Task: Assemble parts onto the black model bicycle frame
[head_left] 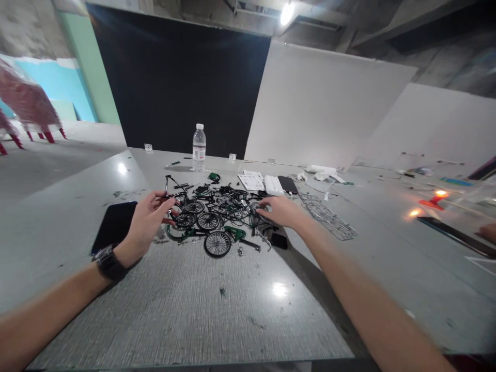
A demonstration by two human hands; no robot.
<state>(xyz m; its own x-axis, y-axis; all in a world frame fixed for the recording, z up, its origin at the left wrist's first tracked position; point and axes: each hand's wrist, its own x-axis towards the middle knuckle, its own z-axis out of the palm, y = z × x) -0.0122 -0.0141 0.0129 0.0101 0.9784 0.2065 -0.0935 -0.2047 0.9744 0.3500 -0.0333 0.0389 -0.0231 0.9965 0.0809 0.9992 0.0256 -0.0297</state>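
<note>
My left hand (149, 219), with a dark watch on its wrist, is at the left side of a heap of small model bicycle parts. Its curled fingers pinch a thin black bicycle frame (179, 187), which tilts up above the heap. On the right, my right hand (281, 211) reaches over the parts with thumb and forefinger slightly apart; I see nothing clearly held there. Between the hands lie several spoked wheels, among them a front wheel (217, 244) beside a green frame piece (235, 233). Many smaller black parts overlap and cannot be told apart.
A water bottle (199, 149) stands behind the heap. A dark phone (114, 227) lies by my left forearm. Instruction sheets (251, 181), a white box-like item (273, 185) and grey sprue frames (329, 217) lie to the right. At the far right is another person's hand (489, 232).
</note>
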